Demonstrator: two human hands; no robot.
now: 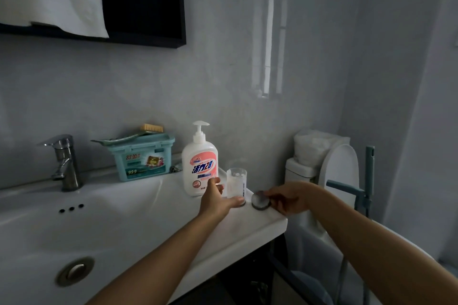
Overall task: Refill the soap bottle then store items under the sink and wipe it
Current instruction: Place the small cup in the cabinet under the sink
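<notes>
Seemingly mid-refill, left hand (215, 202) is gripping small clear cylindrical bottle (236, 184) on white ceramic tabletop (247, 229), right hand (290, 199) is pinching round dark cap (259, 202) beside it; next probably calls for lifting white pink-labelled pump bottle (200, 163).

White pump bottle (200, 163), pink label, upright on sink ledge (247, 230). Just right of it: clear bottle (236, 182), upright, uncapped. Round grey cap (260, 202) just beside that.
</notes>
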